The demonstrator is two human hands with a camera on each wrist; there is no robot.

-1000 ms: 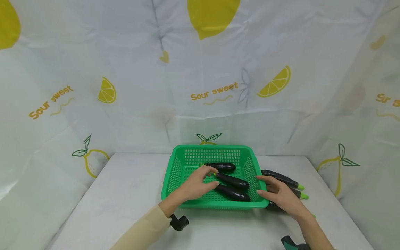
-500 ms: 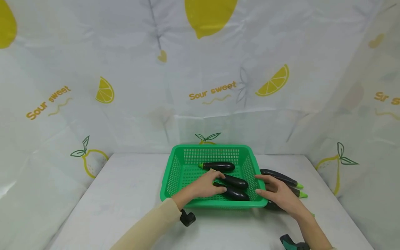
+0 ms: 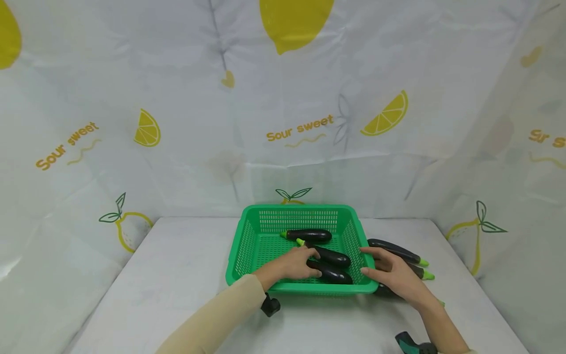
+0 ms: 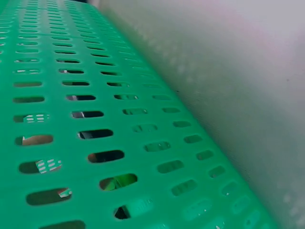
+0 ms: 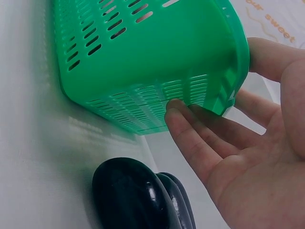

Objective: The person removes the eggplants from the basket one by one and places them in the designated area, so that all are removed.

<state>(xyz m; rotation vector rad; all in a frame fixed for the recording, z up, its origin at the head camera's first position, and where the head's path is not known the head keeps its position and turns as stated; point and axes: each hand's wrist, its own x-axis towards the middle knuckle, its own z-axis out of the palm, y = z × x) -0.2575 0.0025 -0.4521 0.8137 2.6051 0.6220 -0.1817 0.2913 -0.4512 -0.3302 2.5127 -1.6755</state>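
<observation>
Left to right: my left hand [image 3: 294,265] lies inside the green basket [image 3: 247,241], fingers curled over the stalk end of the nearest aubergine [image 3: 331,275], which rests against the basket's near wall. A second aubergine [image 3: 329,255] lies just behind it and a third [image 3: 309,235] toward the far wall; the basket floor to their left is bare. The counter [image 3: 177,275] left of the basket offers wide open room. My right hand [image 3: 391,278] grips the basket's near right corner, thumb over the rim and fingers [image 5: 190,138] under the outer wall. Loose aubergines [image 3: 395,250] lie on the counter just right of the basket, narrowing the room there. Compared with a second ago, the left hand has drawn nearer the near wall and closed on the aubergine; the right hand has stayed put.
</observation>
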